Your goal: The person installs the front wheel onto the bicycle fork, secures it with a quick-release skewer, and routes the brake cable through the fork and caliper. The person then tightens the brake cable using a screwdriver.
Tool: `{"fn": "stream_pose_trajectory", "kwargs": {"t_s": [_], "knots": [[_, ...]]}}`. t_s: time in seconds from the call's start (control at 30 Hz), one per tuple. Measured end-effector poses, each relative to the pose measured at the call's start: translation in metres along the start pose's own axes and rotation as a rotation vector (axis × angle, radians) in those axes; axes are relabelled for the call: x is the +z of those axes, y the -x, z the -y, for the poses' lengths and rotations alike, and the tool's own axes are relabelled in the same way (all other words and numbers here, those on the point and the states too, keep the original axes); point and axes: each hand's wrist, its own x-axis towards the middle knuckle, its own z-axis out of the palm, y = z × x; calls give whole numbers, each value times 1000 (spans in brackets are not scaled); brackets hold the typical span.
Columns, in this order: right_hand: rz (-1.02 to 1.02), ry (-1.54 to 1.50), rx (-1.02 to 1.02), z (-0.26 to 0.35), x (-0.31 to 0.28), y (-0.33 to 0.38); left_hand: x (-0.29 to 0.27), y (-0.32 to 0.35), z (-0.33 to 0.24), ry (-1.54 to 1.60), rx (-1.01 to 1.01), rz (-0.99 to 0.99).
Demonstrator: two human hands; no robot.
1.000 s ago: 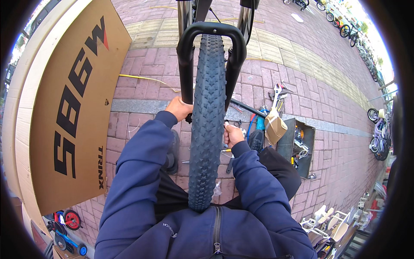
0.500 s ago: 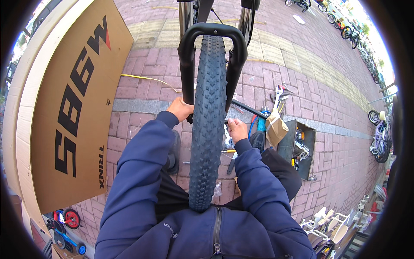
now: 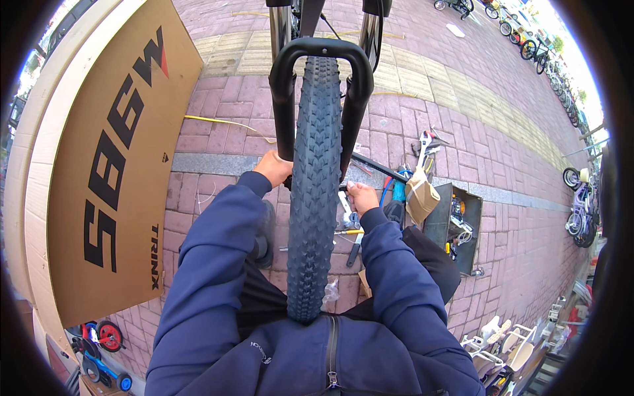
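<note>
Big cardboard box [image 3: 112, 165] lies flat on the brick pavement [image 3: 218, 99] at left. Wheel [image 3: 316, 185] already sits between the legs of the black fork [image 3: 285, 86], knobby tyre dead centre, so seating looks done; what's left is probably at the axle, which the tyre hides. Wheel plane runs straight away from the body: long axis of the visible tread goes from the lap up to the fork arch, near-vertical in view. Open toolbox [image 3: 456, 228] and loose tools on the ground to the right. Left hand [image 3: 274, 168] wraps the lower left fork leg, fingers closed on it. Right hand [image 3: 362, 197] closed at the right dropout; can't tell what it grips.
</note>
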Motion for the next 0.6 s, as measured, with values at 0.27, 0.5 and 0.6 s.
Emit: {"fn": "stream_pose_trajectory", "kwargs": {"t_s": [0.27,0.5,0.6], "knots": [[-367,577,-298,1,13,20,2,-9,7,-221,-19,31],[-45,9,-63,14,0,12,-18,-8,-9,-302,126,159],[-11,-79,37,7,-4,-5,-30,-17,-40,341,57,192]]}}
